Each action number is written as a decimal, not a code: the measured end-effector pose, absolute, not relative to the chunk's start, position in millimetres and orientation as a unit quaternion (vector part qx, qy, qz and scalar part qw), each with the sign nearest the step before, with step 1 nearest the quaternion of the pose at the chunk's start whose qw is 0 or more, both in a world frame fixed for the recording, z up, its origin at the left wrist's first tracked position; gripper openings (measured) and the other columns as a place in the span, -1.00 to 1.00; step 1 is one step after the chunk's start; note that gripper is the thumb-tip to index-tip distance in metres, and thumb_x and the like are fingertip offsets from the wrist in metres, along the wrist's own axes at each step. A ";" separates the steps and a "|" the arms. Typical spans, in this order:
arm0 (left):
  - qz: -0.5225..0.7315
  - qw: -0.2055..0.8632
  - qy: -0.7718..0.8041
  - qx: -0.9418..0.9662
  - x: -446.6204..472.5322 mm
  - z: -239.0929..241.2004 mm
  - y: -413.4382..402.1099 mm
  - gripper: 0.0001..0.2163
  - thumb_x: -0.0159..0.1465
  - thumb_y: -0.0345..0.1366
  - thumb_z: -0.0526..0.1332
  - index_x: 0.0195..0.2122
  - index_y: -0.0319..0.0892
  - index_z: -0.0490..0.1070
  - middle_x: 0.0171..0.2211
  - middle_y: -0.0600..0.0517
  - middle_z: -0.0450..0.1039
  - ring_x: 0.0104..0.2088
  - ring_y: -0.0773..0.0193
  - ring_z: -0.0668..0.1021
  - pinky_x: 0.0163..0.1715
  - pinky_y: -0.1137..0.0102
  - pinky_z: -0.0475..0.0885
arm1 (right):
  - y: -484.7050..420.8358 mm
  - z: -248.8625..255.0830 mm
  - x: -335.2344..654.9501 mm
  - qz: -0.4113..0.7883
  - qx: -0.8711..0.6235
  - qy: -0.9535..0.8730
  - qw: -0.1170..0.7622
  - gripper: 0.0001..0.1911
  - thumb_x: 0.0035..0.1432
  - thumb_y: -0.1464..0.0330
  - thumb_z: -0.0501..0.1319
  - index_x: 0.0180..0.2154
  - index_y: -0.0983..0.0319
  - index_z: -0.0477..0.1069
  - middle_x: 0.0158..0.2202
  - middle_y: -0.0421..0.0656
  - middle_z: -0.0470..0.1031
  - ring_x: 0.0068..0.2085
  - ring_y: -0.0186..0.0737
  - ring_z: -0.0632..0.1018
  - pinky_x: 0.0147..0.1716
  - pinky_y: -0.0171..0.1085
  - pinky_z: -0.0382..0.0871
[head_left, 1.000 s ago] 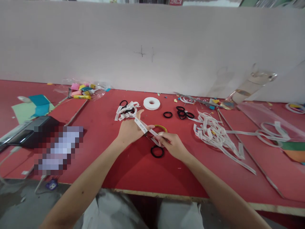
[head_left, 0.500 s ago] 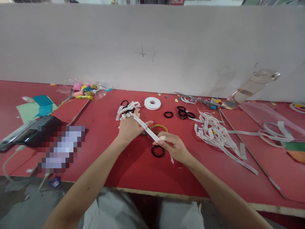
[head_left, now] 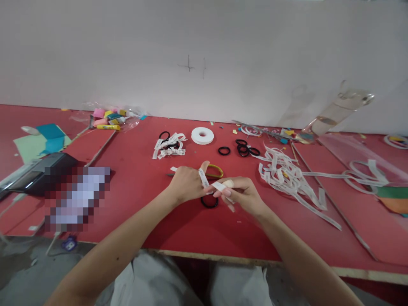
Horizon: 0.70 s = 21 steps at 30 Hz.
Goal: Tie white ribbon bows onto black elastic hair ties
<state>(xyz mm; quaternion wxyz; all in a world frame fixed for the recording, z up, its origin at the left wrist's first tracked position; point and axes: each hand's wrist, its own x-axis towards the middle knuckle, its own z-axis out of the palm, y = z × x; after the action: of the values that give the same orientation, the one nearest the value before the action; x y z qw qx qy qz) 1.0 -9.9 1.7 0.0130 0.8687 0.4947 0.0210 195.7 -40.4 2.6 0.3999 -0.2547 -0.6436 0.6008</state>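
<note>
A white printed ribbon (head_left: 203,177) runs between my two hands at the middle of the table. My left hand (head_left: 188,183) is closed on one stretch of it, thumb raised, with most fingers hidden beneath. The fingers of my right hand (head_left: 244,193) pinch another part, close by the left fingertips. Under the ribbon and fingers, a black hair tie (head_left: 209,202) lies on the table, partly covered. Scissors with a yellow handle (head_left: 216,171) rest just behind my hands, their blades partly hidden by the left one.
Hair ties with ribbon bows (head_left: 170,145) lie back left, beside a white tape roll (head_left: 204,135). Loose black hair ties (head_left: 244,149) and a tangled ribbon pile (head_left: 285,174) lie right. A clear bottle (head_left: 338,112) leans against the wall. A phone (head_left: 79,195) is left.
My left hand has come away from the bow-tied hair ties, moving right and nearer to me. The ribbon stretch between my hands is now much shorter.
</note>
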 end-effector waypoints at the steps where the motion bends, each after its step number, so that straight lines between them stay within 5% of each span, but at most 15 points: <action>1: 0.025 0.010 0.488 0.873 1.1 1.3 -10.5 -0.21 0.27 0.19 -0.01 0.32 -0.39 0.12 -0.52 -0.11 0.54 -0.45 0.00 0.60 -0.53 0.35 0.17 | -38.8 2.0 196.3 0.601 -0.258 -0.642 0.401 -0.73 0.24 0.22 0.24 -0.31 0.26 0.62 -0.15 0.04 0.64 -0.69 -0.53 0.34 -0.71 -0.42 0.23; 14: 0.065 -0.012 0.428 0.901 -1.4 -0.8 -12.6 -0.33 0.23 0.23 0.01 0.21 -0.13 0.34 -0.51 -0.08 0.54 -0.48 0.05 0.58 -0.55 0.38 0.08 | -34.7 -1.2 197.4 0.620 -0.263 -0.636 0.375 -0.73 0.20 0.20 0.28 -0.34 0.27 0.61 -0.21 0.02 0.65 -0.67 -0.53 0.33 -0.64 -0.38 0.27; 21: 0.078 0.016 0.396 0.915 -0.3 -6.0 -12.0 -0.36 0.22 0.25 0.02 -0.06 -0.23 0.49 -0.56 -0.11 0.50 -0.50 0.08 0.56 -0.54 0.36 0.11 | -35.4 -4.9 194.5 0.651 -0.282 -0.576 0.406 -0.72 0.19 0.17 0.28 -0.36 0.25 0.58 -0.39 -0.10 0.62 -0.69 -0.54 0.33 -0.73 -0.45 0.12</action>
<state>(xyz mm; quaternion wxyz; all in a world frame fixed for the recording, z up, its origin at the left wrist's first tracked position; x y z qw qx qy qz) -0.3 -12.0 -6.0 0.0162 0.9146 0.3964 0.0779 194.5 -35.4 -4.9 0.4063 -0.2822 -0.5761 0.6507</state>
